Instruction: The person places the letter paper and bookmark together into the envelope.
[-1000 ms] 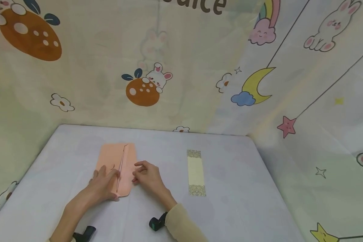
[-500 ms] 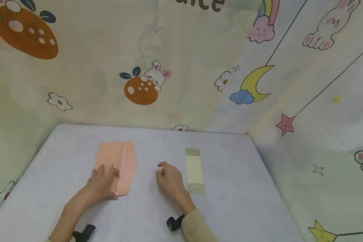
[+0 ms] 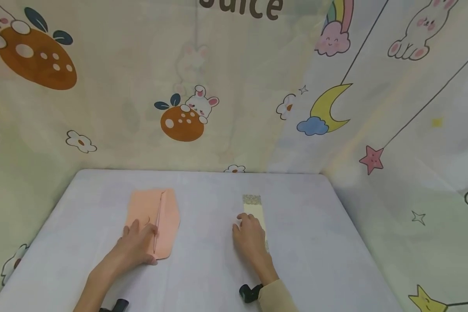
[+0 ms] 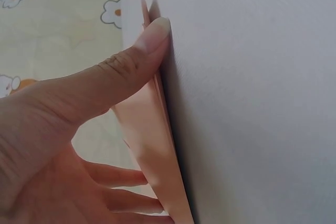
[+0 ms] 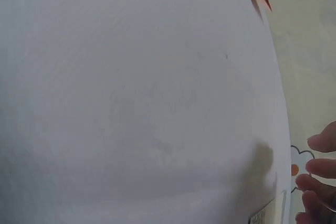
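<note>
A peach paper envelope [image 3: 167, 242] lies on the left part of the white table, its flap folded out to the right. My left hand [image 3: 134, 247] rests on it with spread fingers, the thumb at the near edge. In the left wrist view that thumb [image 4: 128, 69] lies across the envelope's edge [image 4: 163, 145]. Over a pale yellow card strip [image 3: 253, 209] with glittery ends hovers my right hand [image 3: 251, 238], fingers loosely bent. It covers the strip's middle and part of its near end. In the right wrist view these fingers [image 5: 320, 169] hold nothing and appear raised off the table.
The white table [image 3: 203, 277] ends at a back edge against a printed cloth wall [image 3: 238, 121]. Another cloth wall [image 3: 394, 242] slopes down along the right side. A black wrist camera [image 3: 249, 294] sits by my right sleeve.
My right hand has left the envelope's flap and moved right to over the card strip. The left hand stays on the envelope. The head view has shifted slightly.
</note>
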A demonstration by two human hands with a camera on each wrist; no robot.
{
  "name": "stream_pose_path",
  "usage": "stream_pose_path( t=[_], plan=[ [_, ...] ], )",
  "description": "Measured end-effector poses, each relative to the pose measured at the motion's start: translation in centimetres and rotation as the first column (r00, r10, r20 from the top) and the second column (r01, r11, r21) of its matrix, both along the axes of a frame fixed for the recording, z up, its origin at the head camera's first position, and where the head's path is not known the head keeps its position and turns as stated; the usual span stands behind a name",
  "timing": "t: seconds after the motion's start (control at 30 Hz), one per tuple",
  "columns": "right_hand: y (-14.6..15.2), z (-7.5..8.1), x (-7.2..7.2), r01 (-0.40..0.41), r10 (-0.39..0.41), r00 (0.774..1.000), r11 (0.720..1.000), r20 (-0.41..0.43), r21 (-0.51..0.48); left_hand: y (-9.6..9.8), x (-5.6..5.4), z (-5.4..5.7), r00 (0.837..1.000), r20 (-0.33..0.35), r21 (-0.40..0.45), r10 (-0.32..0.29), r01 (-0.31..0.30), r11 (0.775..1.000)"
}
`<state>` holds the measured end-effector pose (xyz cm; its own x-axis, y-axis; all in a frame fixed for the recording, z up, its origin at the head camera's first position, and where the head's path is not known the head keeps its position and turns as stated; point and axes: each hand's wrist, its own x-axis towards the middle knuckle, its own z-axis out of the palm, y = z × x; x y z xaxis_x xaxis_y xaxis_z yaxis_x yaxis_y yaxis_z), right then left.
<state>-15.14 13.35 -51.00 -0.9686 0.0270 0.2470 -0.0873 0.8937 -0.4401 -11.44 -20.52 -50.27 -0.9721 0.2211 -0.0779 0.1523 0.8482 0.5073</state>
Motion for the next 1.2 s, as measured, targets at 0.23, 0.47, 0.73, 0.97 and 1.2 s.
stream_pose_path(
  t=[0.23,0.47,0.73,0.97,1.2],
  plan=[
    [1.9,-0.4,-0.1,0.028,-0.028,0.999,1.0,0.035,0.006,0.1,0.1,-0.2,1.0,-0.028,-0.064,0.004,-0.006,0.998],
    [3.0,-0.5,-0.1,0.101,-0.101,0.986,0.995,0.131,0.007,0.1,0.2,-0.1,0.999,-0.034,-0.07,0.003,-0.005,0.998],
    [3.9,-0.7,-0.1,0.152,-0.154,0.978,0.988,0.143,0.03,0.1,0.2,-0.1,0.999,-0.039,-0.078,-0.007,0.004,0.997],
    [4.2,-1.0,-0.2,0.194,-0.198,0.975,0.98,0.098,0.052,0.1,0.1,0.0,1.0,-0.014,-0.078,0.005,-0.006,0.997],
    [4.0,-1.3,-0.4,0.202,-0.212,0.971,0.975,0.108,0.096,0.1,0.1,0.0,1.0,-0.006,-0.085,0.015,-0.015,0.996]
  ],
)
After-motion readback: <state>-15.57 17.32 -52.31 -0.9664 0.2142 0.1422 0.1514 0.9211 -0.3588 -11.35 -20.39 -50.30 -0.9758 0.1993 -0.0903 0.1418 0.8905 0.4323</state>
